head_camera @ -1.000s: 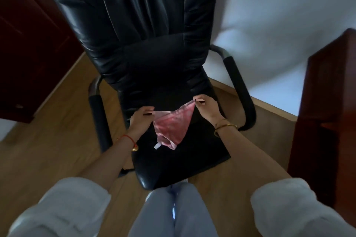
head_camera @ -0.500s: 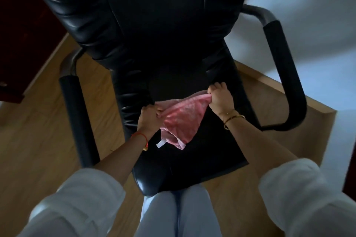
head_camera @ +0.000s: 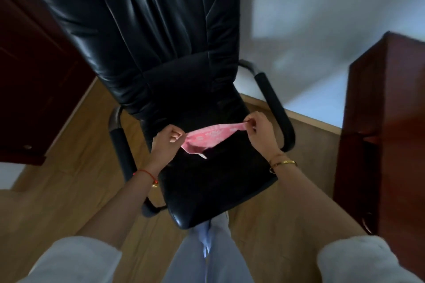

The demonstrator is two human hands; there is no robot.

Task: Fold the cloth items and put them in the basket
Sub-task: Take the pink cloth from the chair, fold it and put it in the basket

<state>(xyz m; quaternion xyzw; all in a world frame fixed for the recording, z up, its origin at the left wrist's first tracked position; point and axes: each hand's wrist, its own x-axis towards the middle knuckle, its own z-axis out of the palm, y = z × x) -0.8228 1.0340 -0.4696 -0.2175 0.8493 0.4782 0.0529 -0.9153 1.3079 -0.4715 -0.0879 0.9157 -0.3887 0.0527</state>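
At the far left we see a dark wooden cabinet standing on the wood floor, its lower edge near the chair's left armrest. Our left sleeve is pushed up, and a red string circles that wrist. Our left hand is curled closed, thumb and fingers pinched on the left end of the pink cloth. The cloth is a small patterned piece, pulled into a band between our two hands and held above the seat of the black chair. Its upper edge runs fairly taut, rising a little toward the right, while the lower part sags in a fold near the left hand. A small white tag shows under that fold. We cannot tell whether the sagging part touches the seat. Below the seat's front edge we see our legs in pale blue trousers. Our right hand is closed too, fingertips pinched on the cloth's right end, just inside the right armrest. A gold bangle sits on that wrist, and the right sleeve is pushed up as well. Behind the chair is a pale wall. At the far right stands a reddish wooden cabinet, well apart from the cloth.
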